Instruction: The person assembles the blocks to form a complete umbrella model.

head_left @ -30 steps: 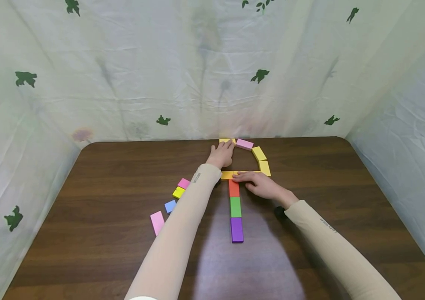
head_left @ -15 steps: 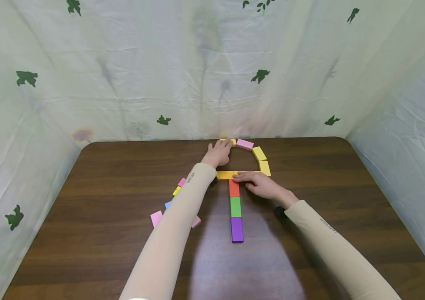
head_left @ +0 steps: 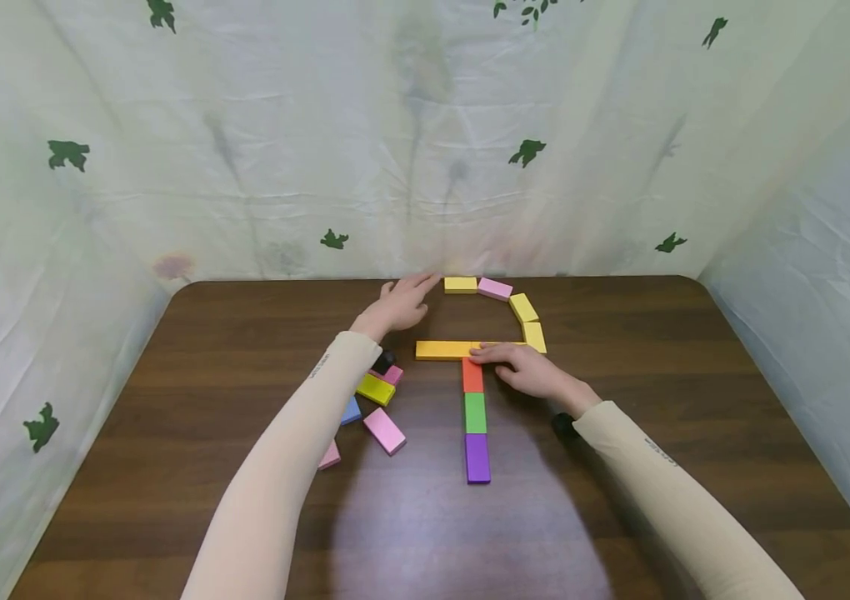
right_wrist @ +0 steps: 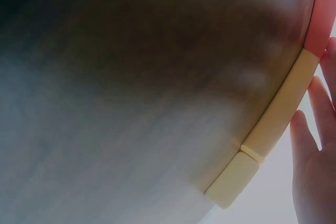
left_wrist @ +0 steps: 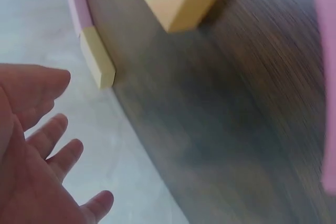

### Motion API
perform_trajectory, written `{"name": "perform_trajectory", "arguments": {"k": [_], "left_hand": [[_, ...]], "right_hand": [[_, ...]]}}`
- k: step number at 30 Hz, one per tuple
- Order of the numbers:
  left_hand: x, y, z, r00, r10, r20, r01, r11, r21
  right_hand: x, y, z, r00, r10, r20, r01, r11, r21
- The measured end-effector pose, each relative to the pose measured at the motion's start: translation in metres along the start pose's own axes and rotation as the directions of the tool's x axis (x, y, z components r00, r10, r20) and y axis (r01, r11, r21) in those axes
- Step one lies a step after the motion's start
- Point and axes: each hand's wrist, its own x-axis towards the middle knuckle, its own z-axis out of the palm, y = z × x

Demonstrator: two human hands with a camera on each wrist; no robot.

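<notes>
Because right hand point(head_left: 530, 369), fingers extended, gripping nothing, touches orange row point(head_left: 443, 351), frame centre, a sideways nudge could misalign it; left hand point(head_left: 397, 304), fingers spread, empty, could brush yellow block point(head_left: 460, 286), upper centre, askew.

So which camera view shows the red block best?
The head view: the red block shows nearly whole there, between the orange row and the green block. The right wrist view catches only part of it, at the upper right edge; the left wrist view shows none.
</notes>
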Motion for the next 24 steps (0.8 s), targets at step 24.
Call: {"name": "perform_trajectory", "arguments": {"k": [24], "left_hand": [[-0.092,-0.026,-0.009,0.973,0.220,-0.070,-0.221,0.975,-0.004]], "right_hand": [[0.000,0.001,0.000,1.000,-0.013,-0.010,0.013,1.000,0.005]]}}
